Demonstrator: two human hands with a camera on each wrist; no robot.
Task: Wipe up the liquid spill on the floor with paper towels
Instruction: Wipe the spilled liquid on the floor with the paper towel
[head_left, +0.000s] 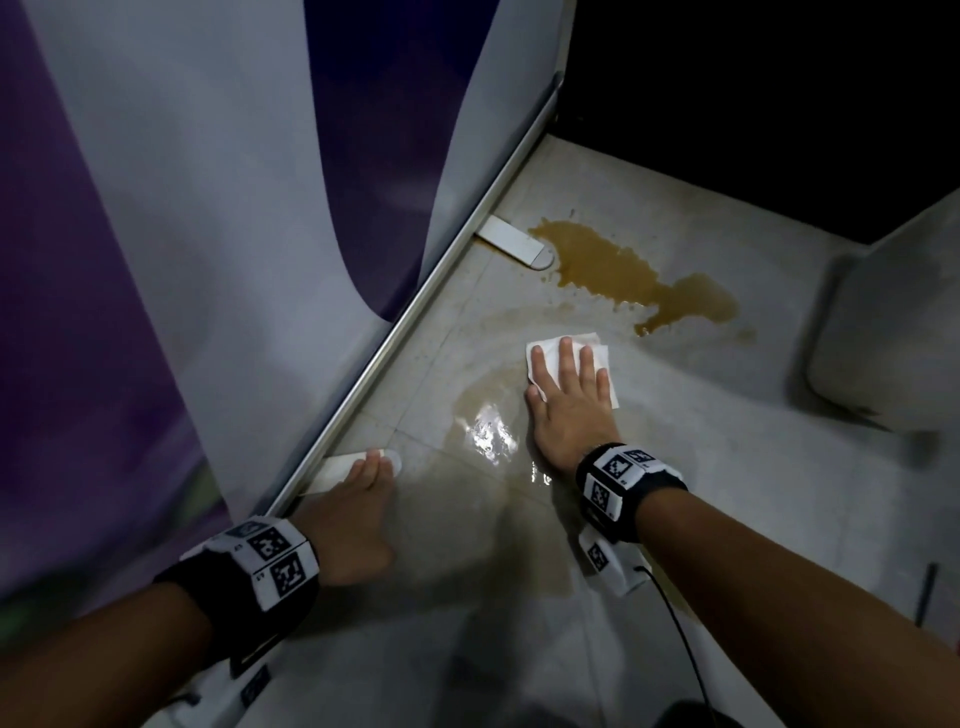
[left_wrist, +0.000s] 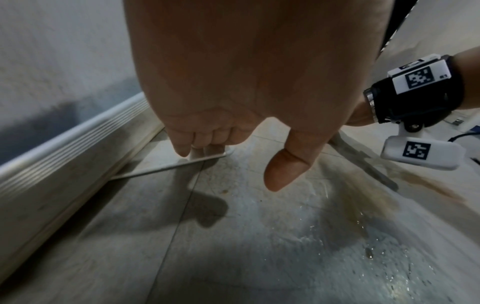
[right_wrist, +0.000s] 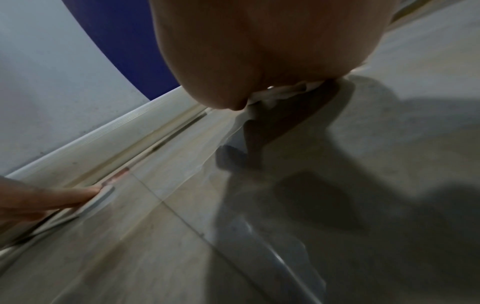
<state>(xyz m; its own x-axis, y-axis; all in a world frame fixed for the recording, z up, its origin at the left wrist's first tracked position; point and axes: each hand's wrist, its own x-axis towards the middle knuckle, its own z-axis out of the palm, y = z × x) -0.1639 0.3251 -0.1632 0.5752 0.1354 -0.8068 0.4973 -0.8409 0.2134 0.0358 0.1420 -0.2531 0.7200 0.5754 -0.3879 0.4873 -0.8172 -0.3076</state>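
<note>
My right hand (head_left: 569, 400) presses the towel (head_left: 608, 384) flat, fingers spread. The brown spill (head_left: 623, 270) lies just beyond its fingertips, long axis running left to right. My left hand (head_left: 358, 514), fingers straight, braces on a white foot (head_left: 332, 470), farther off.

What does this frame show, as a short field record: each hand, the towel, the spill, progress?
right hand: flat, fingers spread, pressing the towel on the floor
left hand: fingertips resting on a white foot at the panel base, holding nothing
towel: white, flat on the tile, short of the puddle
spill: brown puddle unwiped; thin wet film beside the right hand
progress: partly done
</note>
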